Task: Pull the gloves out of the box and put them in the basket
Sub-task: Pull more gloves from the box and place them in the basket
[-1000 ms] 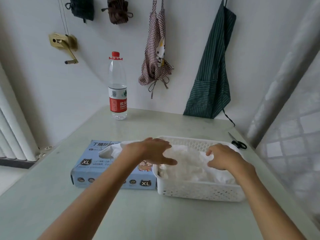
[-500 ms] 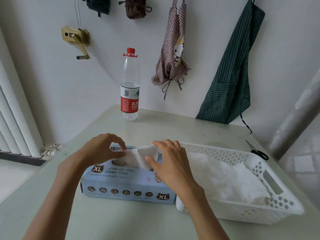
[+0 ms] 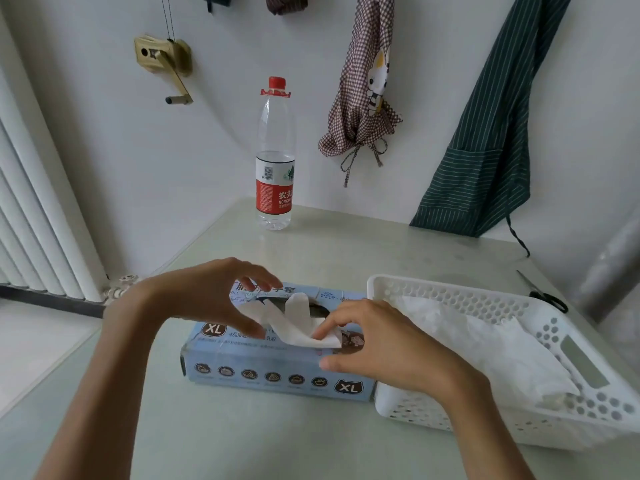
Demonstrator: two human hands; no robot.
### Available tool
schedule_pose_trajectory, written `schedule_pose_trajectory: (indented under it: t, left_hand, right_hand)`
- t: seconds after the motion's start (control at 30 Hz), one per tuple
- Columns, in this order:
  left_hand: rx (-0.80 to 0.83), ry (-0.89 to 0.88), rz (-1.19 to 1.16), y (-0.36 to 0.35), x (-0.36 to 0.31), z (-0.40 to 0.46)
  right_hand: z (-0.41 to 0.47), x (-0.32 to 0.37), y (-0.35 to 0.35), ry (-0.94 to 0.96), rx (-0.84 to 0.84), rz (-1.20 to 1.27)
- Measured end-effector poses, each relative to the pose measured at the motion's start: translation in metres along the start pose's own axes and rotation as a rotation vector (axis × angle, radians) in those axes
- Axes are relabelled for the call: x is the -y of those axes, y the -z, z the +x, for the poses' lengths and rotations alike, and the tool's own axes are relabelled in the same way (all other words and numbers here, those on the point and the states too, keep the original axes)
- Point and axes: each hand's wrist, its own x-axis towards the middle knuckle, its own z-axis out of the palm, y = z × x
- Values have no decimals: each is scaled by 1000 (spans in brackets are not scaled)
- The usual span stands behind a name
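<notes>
**At the box slot: a fresh glove started, the last one already dropped**

Over the slot of the box [image 3: 277, 355], both hands meeting on one white glove [image 3: 294, 320] that stands half out of the opening. Right hand [image 3: 388, 344]: fingertips pinching the glove's near flap, thumb stretched along the box's front edge just below the pinch. Left hand [image 3: 214, 296]: curled over the far-left side of the pinch, thumb and fingers apparently closing on the glove's other edge, though blur hides the exact contact. Remainder of the glove down inside the slot, unseen.

A second ago, both hands down in the basket [image 3: 585, 365] on the heap of gloves [image 3: 485, 344]; half a second ago, back at the slot. Now withdrawn from the basket entirely, the heap lying loose to the right of the pinch. Judged meaning: one delivery finished, the next pull just begun, more cycles probably left.

Legible print: "XL" in a dark badge on the box top beside the left thumb, "XL" again at the front face's right end, Chinese characters partly covered above the slot. Beyond the grip, a bottle [image 3: 275, 161] with a red label reading "农夫" and "NONGFU".
</notes>
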Motion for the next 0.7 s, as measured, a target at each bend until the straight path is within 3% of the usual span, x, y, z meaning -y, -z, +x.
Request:
schedule_pose_trajectory:
  t: [0.07,0.17,0.37,0.5,0.57,0.63,0.7]
  left_hand:
    - [36,46,30,-2,0,0]
    - [-76,45,-2,-3,2,4]
    - [-274,18,-532,2,-18,8]
    - [-340,75,-705,-7,-37,16]
    - [-405,78,-779,-10,-43,20]
    - [-445,83,-821,-13,-48,22]
    - [-472,94,-830,-17,-50,24]
  right_hand:
    - [0,3,-1,-2,-26,-42]
    - [6,1,-6,-7,-121,36]
    - [16,-10,6,-122,-550,710]
    - [18,-17,13,-160,-534,1163]
    - [18,-17,14,-181,-518,1030]
    - [16,-13,14,-206,-597,719]
    - [7,-5,16,-179,-552,483]
